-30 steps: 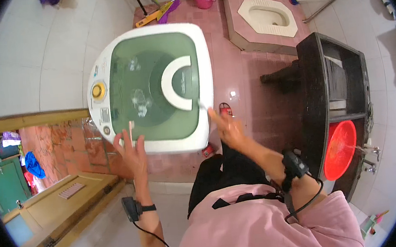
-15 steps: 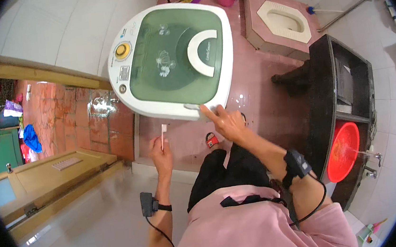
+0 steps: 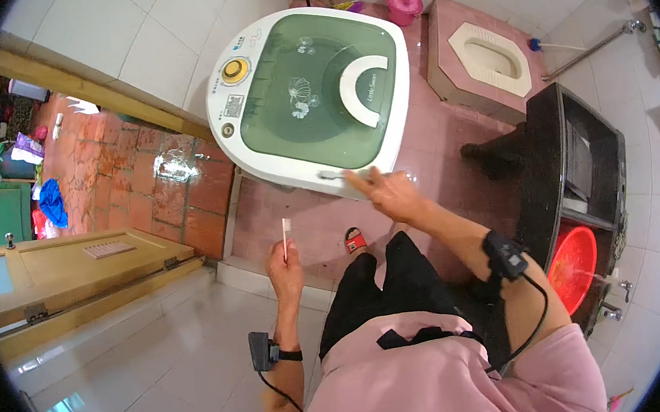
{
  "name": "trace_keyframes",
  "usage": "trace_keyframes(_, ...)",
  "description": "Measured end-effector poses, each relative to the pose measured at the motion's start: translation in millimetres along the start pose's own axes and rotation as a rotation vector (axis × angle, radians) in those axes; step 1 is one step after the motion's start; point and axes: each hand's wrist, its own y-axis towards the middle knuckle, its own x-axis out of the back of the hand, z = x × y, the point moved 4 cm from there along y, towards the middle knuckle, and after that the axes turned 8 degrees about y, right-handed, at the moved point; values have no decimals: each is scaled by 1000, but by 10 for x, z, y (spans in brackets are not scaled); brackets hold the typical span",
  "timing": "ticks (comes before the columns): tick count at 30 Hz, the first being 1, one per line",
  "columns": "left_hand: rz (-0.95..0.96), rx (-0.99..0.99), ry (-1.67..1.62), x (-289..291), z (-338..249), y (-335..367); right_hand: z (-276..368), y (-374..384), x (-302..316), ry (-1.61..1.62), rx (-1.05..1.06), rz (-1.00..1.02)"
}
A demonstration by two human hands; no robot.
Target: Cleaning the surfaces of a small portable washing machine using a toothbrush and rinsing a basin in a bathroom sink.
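Note:
In my left hand (image 3: pixel 284 270) a toothbrush (image 3: pixel 286 232) is held upright by its handle, with pale bristles at the top. Its fingers are wrapped around the light pink handle. My right hand (image 3: pixel 387 195) reaches to the near edge of a white washing machine (image 3: pixel 227 156) with a green see-through lid (image 3: pixel 274 124). The fingers are spread, with the index fingertip at the rim beside a small grey piece (image 3: pixel 331 176). Whether that finger presses on the rim I cannot tell. A yellow knob (image 3: pixel 235 70) sits on the machine's left side.
On the right, water runs from a tap (image 3: pixel 622 287) into a red basin (image 3: pixel 576 250) beside a dark cabinet (image 3: pixel 543 154). A squat toilet (image 3: pixel 464 42) on a raised step and a pink bucket (image 3: pixel 404 6) stand at the back. A yellowish door (image 3: pixel 66 267) is at the left.
The view has shifted, so the washing machine sits farther right in it. My left hand still holds the toothbrush, and my right hand stays by the machine's near edge.

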Motion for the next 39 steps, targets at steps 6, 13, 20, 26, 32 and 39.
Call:
trace_keyframes(6, -56, -12, 5, -35, 59, -98, 131, 366, 91, 79, 19, 3)
trace_keyframes(13, 123, 118, -205, -234, -370, 208, -224, 78, 193, 122, -361, -16)
trace_keyframes(20, 678, 89, -577, -899, -1432, 45, -347, -1206, -39, 626, -597, -521)
trace_keyframes(26, 1040, 5, -775, -1790, -2706, -636, -321, -2219, 619, 686, -688, -799)
trace_keyframes(32, 1308, 28, -732, -2465, -3638, -1583, -1279, -5307, 502, -15, -1107, -1259)
trace_keyframes(39, 1381, -88, -207, -3348, -4453, -2643, -1666, -7849, 1656, -657, -1578, -1268)
